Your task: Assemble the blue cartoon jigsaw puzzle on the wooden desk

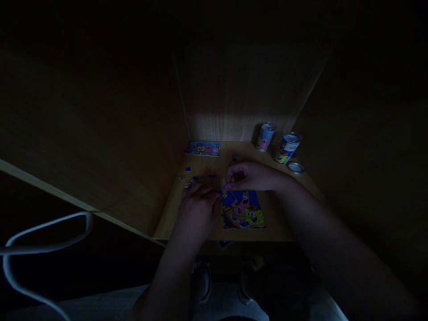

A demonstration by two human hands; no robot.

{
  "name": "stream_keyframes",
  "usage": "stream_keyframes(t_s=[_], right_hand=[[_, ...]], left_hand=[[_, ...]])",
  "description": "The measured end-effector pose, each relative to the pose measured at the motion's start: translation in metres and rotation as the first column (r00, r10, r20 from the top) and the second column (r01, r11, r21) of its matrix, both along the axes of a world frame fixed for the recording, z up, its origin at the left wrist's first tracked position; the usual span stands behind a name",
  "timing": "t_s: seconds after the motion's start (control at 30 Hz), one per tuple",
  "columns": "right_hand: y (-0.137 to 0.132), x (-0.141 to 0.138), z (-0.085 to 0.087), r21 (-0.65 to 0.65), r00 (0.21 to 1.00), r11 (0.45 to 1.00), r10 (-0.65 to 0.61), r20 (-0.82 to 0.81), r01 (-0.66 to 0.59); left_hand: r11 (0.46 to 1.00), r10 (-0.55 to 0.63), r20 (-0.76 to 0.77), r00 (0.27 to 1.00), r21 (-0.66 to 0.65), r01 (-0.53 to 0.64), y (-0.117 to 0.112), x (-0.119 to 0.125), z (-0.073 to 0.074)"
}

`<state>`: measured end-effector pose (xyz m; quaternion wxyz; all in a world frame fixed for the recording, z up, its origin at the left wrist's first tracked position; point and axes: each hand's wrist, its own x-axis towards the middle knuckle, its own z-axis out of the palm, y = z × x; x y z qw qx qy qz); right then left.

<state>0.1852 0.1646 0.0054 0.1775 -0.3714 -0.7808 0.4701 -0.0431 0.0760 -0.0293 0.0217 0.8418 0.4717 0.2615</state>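
Note:
A partly assembled cartoon jigsaw puzzle (244, 211), with yellow and pink figures on blue, lies near the front edge of the wooden surface. My right hand (244, 176) is over its top left corner, thumb and forefinger pinched on a small blue puzzle piece (224, 187). On the puzzle's left side rests my left hand (199, 207), palm down with its fingers stretched forward and a little apart, fingertips close to the puzzle's edge. Several loose puzzle pieces (195, 178) lie just beyond the left fingers, partly covered by them. The dim light hides fine detail.
At the back left lies a printed picture card (203, 148). Two printed cans, a pink one (265, 138) and a blue-yellow one (286, 149), stand back right beside a round lid (296, 168). Wooden panels enclose the sides and back. A white cable (47, 249) loops at lower left.

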Motion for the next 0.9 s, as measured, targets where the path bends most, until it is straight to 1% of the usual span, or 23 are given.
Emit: stream_keyframes(t_s=[0.07, 0.1, 0.13, 0.17, 0.2, 0.23, 0.27, 0.3, 0.33, 0.43, 0.5, 0.57, 0.63, 0.7, 0.8, 0.9], right_hand=[[0.005, 0.009, 0.004, 0.078, 0.987, 0.988, -0.128, -0.097, 0.136], [0.009, 0.015, 0.005, 0.131, 0.966, 0.963, -0.219, -0.135, 0.236], [0.014, 0.022, 0.005, 0.195, 0.932, 0.915, -0.33, -0.149, 0.355], [0.019, 0.03, 0.003, 0.265, 0.89, 0.85, -0.439, -0.124, 0.455], [0.024, 0.038, 0.002, 0.343, 0.834, 0.77, -0.544, -0.09, 0.539], [0.029, 0.046, 0.0, 0.401, 0.779, 0.705, -0.626, -0.037, 0.585], [0.032, 0.053, -0.002, 0.449, 0.738, 0.667, -0.674, 0.024, 0.595], [0.035, 0.059, -0.004, 0.487, 0.709, 0.648, -0.701, 0.081, 0.585], [0.037, 0.064, -0.006, 0.505, 0.698, 0.654, -0.704, 0.133, 0.563], [0.04, 0.071, -0.011, 0.523, 0.675, 0.712, -0.671, 0.308, 0.469], [0.039, 0.071, -0.014, 0.542, 0.639, 0.728, -0.662, 0.393, 0.42], [0.039, 0.067, -0.016, 0.578, 0.595, 0.71, -0.682, 0.425, 0.402], [0.039, 0.062, -0.018, 0.609, 0.571, 0.689, -0.702, 0.425, 0.393], [0.04, 0.054, -0.019, 0.631, 0.586, 0.68, -0.7, 0.407, 0.374], [0.041, 0.044, -0.02, 0.631, 0.65, 0.695, -0.662, 0.373, 0.345], [0.043, 0.042, -0.021, 0.622, 0.676, 0.704, -0.644, 0.357, 0.343]], left_hand=[[1.0, 0.002, 0.001, 1.0, -0.001, -0.002, 0.0, 0.0, 0.0], [1.0, 0.006, 0.002, 1.0, 0.001, -0.006, 0.0, 0.0, 0.0], [1.0, 0.01, 0.004, 1.0, 0.006, -0.01, 0.0, 0.0, 0.0], [1.0, 0.014, 0.005, 1.0, 0.012, -0.014, 0.0, 0.0, 0.001], [1.0, 0.018, 0.009, 1.0, 0.017, -0.019, 0.0, 0.0, 0.001], [1.0, 0.022, 0.015, 1.0, 0.022, -0.023, -0.001, -0.001, 0.002], [0.999, 0.024, 0.024, 0.999, 0.026, -0.025, -0.001, -0.001, 0.002], [0.999, 0.022, 0.035, 0.999, 0.033, -0.023, -0.002, -0.002, 0.003], [0.999, 0.017, 0.048, 0.999, 0.041, -0.019, -0.004, -0.002, 0.003], [0.998, -0.024, 0.071, 0.997, 0.051, 0.02, -0.009, -0.002, 0.003], [0.997, -0.063, 0.068, 0.996, 0.039, 0.061, -0.014, 0.0, 0.003], [0.996, -0.091, 0.049, 0.995, 0.025, 0.09, -0.017, 0.003, 0.003], [0.995, -0.103, 0.026, 0.994, 0.012, 0.103, -0.019, 0.005, 0.003], [0.995, -0.103, 0.026, 0.994, 0.006, 0.103, -0.02, 0.006, 0.002], [0.997, -0.083, 0.071, 0.994, 0.013, 0.082, -0.017, 0.004, -0.001], [0.998, -0.067, 0.108, 0.992, 0.025, 0.065, -0.014, 0.002, -0.001]])
